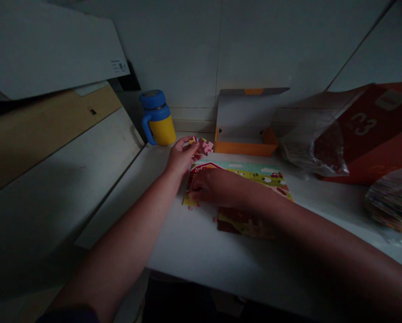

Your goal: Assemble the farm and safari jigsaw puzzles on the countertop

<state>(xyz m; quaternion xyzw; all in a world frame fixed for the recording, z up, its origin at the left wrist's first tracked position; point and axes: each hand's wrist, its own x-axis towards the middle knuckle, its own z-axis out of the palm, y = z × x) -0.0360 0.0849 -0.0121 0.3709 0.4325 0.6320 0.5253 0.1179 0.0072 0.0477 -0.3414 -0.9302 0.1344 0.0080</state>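
A colourful farm-scene jigsaw puzzle point(255, 179) lies partly assembled on the white table point(201, 251). My right hand point(211, 186) rests on the puzzle's left part, fingers curled and pressing down near its left edge. My left hand point(181, 154) reaches to a small heap of loose pink puzzle pieces point(203, 146) just behind the puzzle, its fingertips pinched on a piece. A few tiny loose bits lie by the puzzle's lower left edge.
A yellow mug with a blue lid and handle point(158, 119) stands at the back left. An open orange-and-white box point(248, 123) sits behind the puzzle. Crinkled plastic wrap point(308, 146) and a red box point(372, 130) lie at the right. Boards point(53, 134) lean at the left.
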